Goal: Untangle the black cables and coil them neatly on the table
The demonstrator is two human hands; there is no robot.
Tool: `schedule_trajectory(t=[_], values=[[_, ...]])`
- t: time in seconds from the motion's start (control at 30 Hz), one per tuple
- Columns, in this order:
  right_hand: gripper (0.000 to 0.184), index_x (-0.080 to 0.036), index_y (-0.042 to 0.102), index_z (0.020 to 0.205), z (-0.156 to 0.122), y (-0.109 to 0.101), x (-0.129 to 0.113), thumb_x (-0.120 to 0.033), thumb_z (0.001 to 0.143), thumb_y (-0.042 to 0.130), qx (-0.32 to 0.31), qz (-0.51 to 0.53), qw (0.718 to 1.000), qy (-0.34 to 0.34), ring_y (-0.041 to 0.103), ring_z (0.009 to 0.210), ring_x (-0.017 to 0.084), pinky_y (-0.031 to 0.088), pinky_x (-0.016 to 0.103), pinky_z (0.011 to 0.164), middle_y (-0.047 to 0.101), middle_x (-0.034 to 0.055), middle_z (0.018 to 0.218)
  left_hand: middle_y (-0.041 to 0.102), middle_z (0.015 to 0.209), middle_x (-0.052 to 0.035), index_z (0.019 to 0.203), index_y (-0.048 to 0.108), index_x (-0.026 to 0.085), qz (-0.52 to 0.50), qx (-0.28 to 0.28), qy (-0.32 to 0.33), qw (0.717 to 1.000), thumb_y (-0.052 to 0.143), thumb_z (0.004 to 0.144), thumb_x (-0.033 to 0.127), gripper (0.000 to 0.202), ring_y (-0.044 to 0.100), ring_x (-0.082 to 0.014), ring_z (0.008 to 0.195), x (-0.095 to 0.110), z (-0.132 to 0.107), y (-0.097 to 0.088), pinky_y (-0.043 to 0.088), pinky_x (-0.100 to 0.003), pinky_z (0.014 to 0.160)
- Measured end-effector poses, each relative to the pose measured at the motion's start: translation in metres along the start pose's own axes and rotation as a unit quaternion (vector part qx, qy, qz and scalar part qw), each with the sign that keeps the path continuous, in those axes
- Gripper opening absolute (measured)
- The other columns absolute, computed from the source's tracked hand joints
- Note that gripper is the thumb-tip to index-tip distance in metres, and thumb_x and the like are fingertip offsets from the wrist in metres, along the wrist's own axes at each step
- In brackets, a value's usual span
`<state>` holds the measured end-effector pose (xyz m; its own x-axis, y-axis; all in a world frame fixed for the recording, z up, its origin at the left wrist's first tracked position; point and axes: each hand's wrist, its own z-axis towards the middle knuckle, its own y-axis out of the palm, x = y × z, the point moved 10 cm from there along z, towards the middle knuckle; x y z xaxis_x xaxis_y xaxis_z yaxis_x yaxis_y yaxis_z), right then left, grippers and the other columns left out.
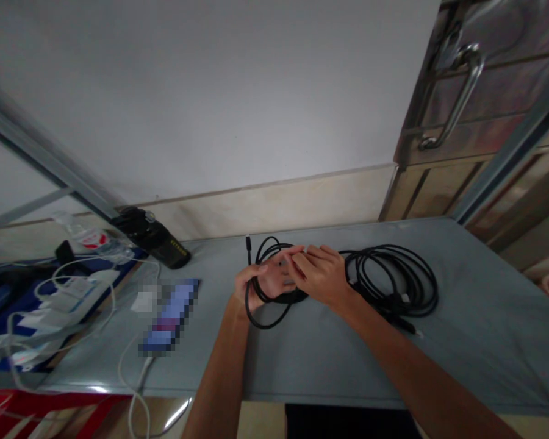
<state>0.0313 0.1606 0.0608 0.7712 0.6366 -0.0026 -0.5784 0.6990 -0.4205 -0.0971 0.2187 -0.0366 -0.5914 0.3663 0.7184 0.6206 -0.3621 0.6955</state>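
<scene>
A black cable (269,325) is looped round my left hand (269,277), its plug end (249,242) sticking up past the thumb. The loops pass between thumb and palm and hang below the wrist. Against the fingertips of the left hand, my right hand (320,271) is closed, its fingers pinched together. The bit of cable in that pinch is mostly hidden by the fingers. A larger coil of black cable (427,280) lies on the grey table just right of my right hand, with a connector (405,325) at its near side.
On the grey table (480,317), a phone (171,317) with a white cord lies at left. Behind it are a black bottle (158,238) on its side, a clear plastic bottle (96,238) and white power strips (73,305). Metal posts rise at both ends; a wall stands behind.
</scene>
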Motion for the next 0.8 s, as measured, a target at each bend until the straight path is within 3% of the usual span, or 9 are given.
schedule_trajectory(t=[0.17,0.37,0.53,0.7,0.8], values=[[0.028,-0.025,0.074,0.086,-0.004,0.012,-0.002,-0.024,0.111,0.062,-0.051,0.039,0.998,0.010,0.072,0.075,0.018,0.042,0.039,0.072,0.083,-0.0002,0.079,0.083,0.104,-0.0165,0.140,0.071,0.019,0.044,-0.050,-0.070,0.995,0.076,0.077,0.022,0.063,0.083,-0.0379,0.096,-0.016,-0.001,-0.002,0.066,-0.051,0.084],[0.032,-0.025,0.070,0.081,0.000,0.009,-0.003,-0.025,0.112,0.060,-0.051,0.045,0.998,0.019,0.069,0.073,0.020,0.044,0.040,0.073,0.077,0.0004,0.070,0.075,0.081,-0.0110,0.109,0.076,0.014,0.045,-0.007,-0.071,0.996,0.067,0.080,0.017,0.030,0.072,-0.0269,0.071,-0.015,-0.002,-0.010,0.053,-0.036,0.063],[0.023,-0.024,0.073,0.094,0.004,0.003,-0.002,-0.022,0.112,0.060,-0.043,0.047,0.997,0.034,0.071,0.074,0.020,0.045,0.039,0.073,0.081,0.0019,0.081,0.073,0.083,-0.0099,0.113,0.078,0.014,0.042,0.001,-0.048,0.998,0.068,0.075,0.017,0.040,0.063,-0.0203,0.067,-0.004,0.000,-0.007,0.046,-0.031,0.060],[0.011,-0.022,0.072,0.107,0.013,-0.012,0.009,-0.024,0.112,0.063,-0.012,0.043,0.997,0.059,0.074,0.075,0.019,0.049,0.037,0.073,0.083,0.0034,0.090,0.076,0.104,-0.0148,0.125,0.080,0.011,0.007,-0.001,0.006,1.000,0.074,0.067,0.017,0.058,0.051,-0.0115,0.062,0.019,-0.003,0.001,0.043,-0.028,0.059],[0.011,-0.022,0.072,0.111,0.015,-0.018,0.024,-0.032,0.113,0.067,0.007,0.040,0.995,0.087,0.071,0.069,0.016,0.048,0.035,0.069,0.082,0.0017,0.089,0.067,0.093,-0.0067,0.119,0.079,0.013,-0.036,0.020,0.083,0.996,0.072,0.067,0.014,0.053,0.045,-0.0092,0.057,0.038,-0.009,-0.002,0.038,-0.025,0.053]])
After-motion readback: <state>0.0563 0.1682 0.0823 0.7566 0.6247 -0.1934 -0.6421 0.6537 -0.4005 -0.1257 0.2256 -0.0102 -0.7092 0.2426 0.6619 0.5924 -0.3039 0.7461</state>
